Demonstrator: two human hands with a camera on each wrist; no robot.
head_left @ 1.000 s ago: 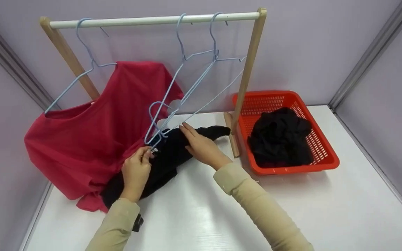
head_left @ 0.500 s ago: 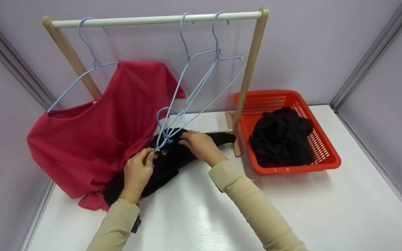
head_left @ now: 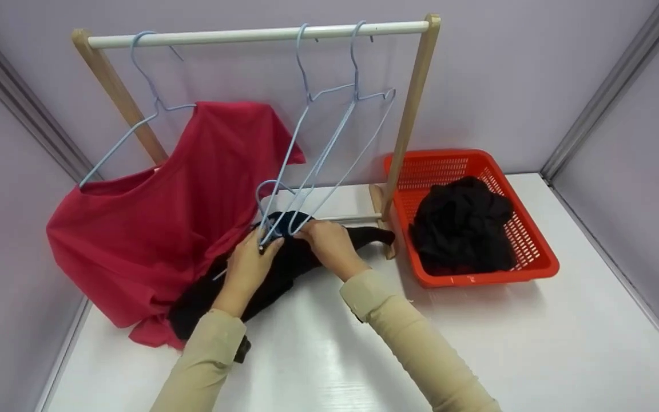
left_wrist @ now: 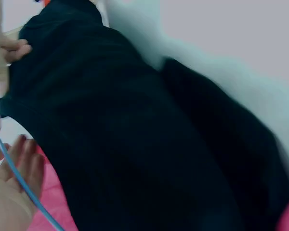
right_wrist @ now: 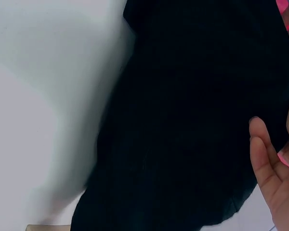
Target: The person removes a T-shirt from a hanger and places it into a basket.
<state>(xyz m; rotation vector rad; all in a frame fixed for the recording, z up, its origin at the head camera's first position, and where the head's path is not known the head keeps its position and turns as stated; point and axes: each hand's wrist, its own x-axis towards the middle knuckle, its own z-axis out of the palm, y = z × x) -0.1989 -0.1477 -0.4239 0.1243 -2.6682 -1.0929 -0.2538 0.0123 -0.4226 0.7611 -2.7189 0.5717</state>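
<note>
A black shirt (head_left: 301,260) lies crumpled on the table below the rail, one sleeve end pointing right. My left hand (head_left: 247,266) holds a blue wire hanger (left_wrist: 21,180) whose wire crosses the palm in the left wrist view. Its hook (head_left: 261,191) stands up beyond the hand, at the shirt's neck opening. The fingers of my right hand (head_left: 329,243) pinch the neck edge of the shirt, with thumb and fingertips on the dark cloth in the right wrist view. The shirt hides the lower part of the held hanger.
Two bare blue hangers (head_left: 329,146) hang from the white rail (head_left: 238,35), their lower corners overlapping my hands. A red shirt (head_left: 215,171) hangs on another hanger at left. Right of the wooden rack post (head_left: 412,109) stands a red basket (head_left: 544,266) holding dark clothes (head_left: 461,226).
My left hand has moved right and slid over the hanger, whose wire now shows left of the wrist. My right hand went from lying flat on the shirt to pinching its neck edge.
</note>
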